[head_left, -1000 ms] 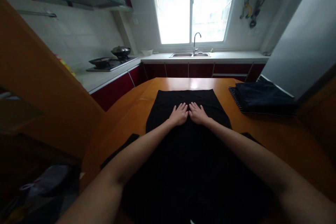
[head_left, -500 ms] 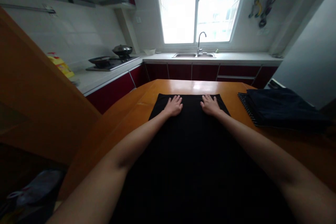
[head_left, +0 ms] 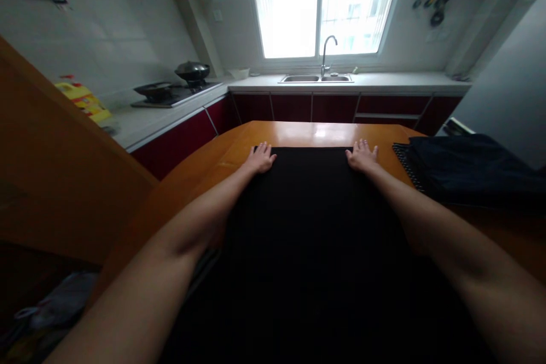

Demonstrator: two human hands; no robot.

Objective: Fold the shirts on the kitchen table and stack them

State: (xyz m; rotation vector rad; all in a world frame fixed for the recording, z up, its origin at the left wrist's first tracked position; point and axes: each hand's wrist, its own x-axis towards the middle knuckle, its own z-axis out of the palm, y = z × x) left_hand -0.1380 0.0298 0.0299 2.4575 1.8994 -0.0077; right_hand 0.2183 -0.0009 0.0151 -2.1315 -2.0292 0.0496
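Observation:
A black garment (head_left: 311,227) lies spread flat along the orange wooden table (head_left: 328,132), reaching from me to near the far edge. My left hand (head_left: 261,158) rests flat, fingers stretched out, on the garment's far left corner. My right hand (head_left: 363,156) lies flat in the same way on the far right corner. Both hands hold nothing.
A folded dark garment (head_left: 469,169) lies on the table at the right. Behind the table run a white counter with a sink and tap (head_left: 318,76), a hob with pans (head_left: 170,91) and a yellow bottle (head_left: 83,101). An orange wooden panel (head_left: 63,182) stands at the left.
My hands slid from side by side at the garment's middle outward and away from me to its two far corners. The view has tilted down and forward.

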